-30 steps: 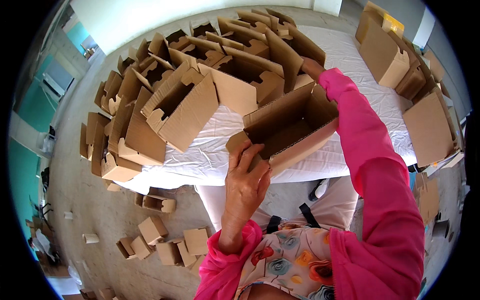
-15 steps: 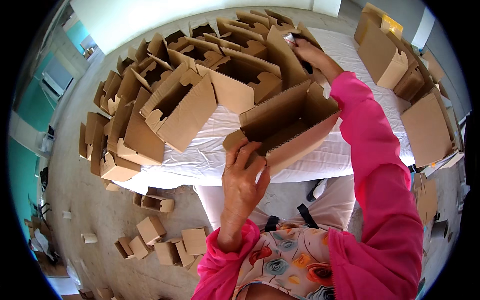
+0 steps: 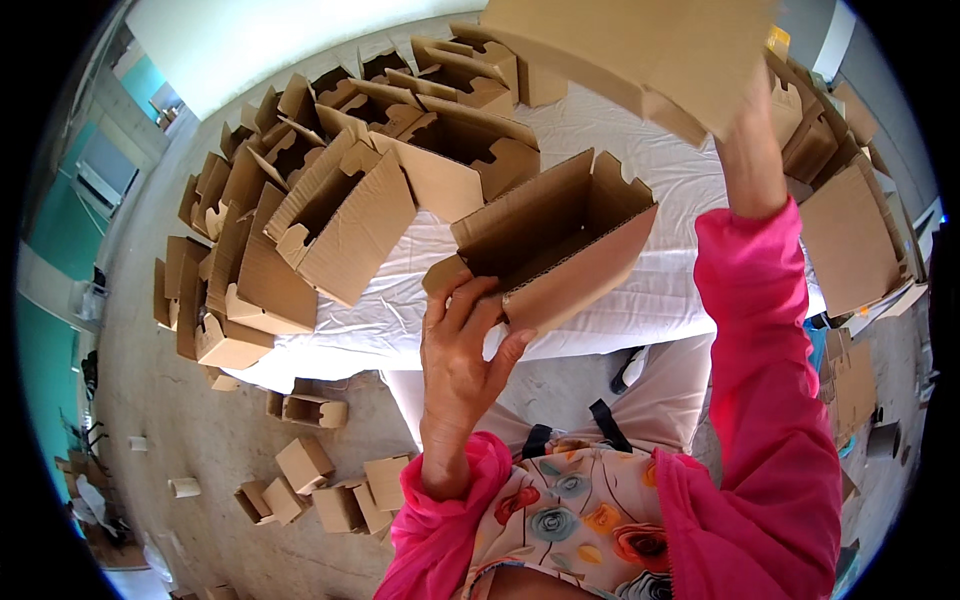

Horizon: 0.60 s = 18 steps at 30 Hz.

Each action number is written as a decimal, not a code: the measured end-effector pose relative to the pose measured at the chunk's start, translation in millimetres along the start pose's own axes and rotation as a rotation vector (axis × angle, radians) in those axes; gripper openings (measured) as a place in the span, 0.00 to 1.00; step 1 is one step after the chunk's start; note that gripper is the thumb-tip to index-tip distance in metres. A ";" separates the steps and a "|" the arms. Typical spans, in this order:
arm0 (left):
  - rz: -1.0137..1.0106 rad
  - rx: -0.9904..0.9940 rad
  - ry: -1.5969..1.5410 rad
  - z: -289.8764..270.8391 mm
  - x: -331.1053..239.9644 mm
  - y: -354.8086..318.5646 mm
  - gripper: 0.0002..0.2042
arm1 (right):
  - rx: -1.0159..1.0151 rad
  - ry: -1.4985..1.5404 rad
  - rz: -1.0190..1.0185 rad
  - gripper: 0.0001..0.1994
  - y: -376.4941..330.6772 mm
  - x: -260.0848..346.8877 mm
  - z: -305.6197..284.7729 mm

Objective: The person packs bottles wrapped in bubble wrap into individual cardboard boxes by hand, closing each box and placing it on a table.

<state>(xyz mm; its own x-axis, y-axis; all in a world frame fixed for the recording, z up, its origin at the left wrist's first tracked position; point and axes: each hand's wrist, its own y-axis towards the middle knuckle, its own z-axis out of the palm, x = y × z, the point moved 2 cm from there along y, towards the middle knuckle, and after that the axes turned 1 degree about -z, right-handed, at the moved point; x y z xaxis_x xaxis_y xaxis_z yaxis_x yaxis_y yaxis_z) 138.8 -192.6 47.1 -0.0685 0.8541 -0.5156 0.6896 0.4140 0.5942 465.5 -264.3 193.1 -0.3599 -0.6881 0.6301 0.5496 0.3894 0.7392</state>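
An open-topped brown cardboard box (image 3: 585,265) stands at the near edge of the white-covered table. My left hand (image 3: 462,345) grips its left end, with the fingers curled over the end flap and the thumb at the near side. At the top right, another cardboard box (image 3: 640,60) is held up in the air by my right hand (image 3: 752,165). That box hides my right fingers; only the wrist and part of the hand show. Just left of the near box stands an open box (image 3: 345,225), its long side facing me.
Several open cardboard boxes (image 3: 450,140) crowd the table's left and far side. White cloth (image 3: 655,290) covers the table. More boxes (image 3: 850,240) stand at the right. Small boxes (image 3: 305,462) and a roll (image 3: 184,487) lie on the floor at the left.
My right hand has moved from among the boxes at the far right of the group toward the upper right, raising a box. My left hand stays on the near box.
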 end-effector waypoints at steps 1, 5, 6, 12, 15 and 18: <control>-0.011 0.004 -0.042 0.4 -0.9 1.3 0.18 | 0.030 0.014 -0.029 0.26 -10.4 14.7 7.8; -0.141 -0.142 -0.054 3.0 -3.2 2.5 0.28 | 0.157 0.007 -0.041 0.24 -49.1 25.1 50.3; -0.127 -0.144 -0.019 4.8 -5.0 5.2 0.27 | 0.159 -0.022 -0.046 0.24 -52.5 23.5 54.9; -0.038 -0.105 0.086 1.9 -7.5 12.6 0.21 | -0.037 -0.189 -0.138 0.22 -36.0 -6.2 30.8; 0.000 -0.091 0.129 3.9 -10.4 13.7 0.20 | -0.013 -0.626 -0.313 0.23 -10.7 -50.9 -1.5; -0.024 -0.040 0.206 0.6 -18.2 15.8 0.19 | -0.171 -0.115 0.142 0.29 -8.0 -79.9 -20.6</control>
<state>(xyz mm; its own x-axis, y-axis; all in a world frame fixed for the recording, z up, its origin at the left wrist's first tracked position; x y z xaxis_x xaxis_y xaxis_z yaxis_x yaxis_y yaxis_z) 151.4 -201.8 65.5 -0.2333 0.8882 -0.3958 0.6569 0.4440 0.6094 505.4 -225.1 132.0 -0.3485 -0.5559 0.7547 0.7165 0.3611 0.5968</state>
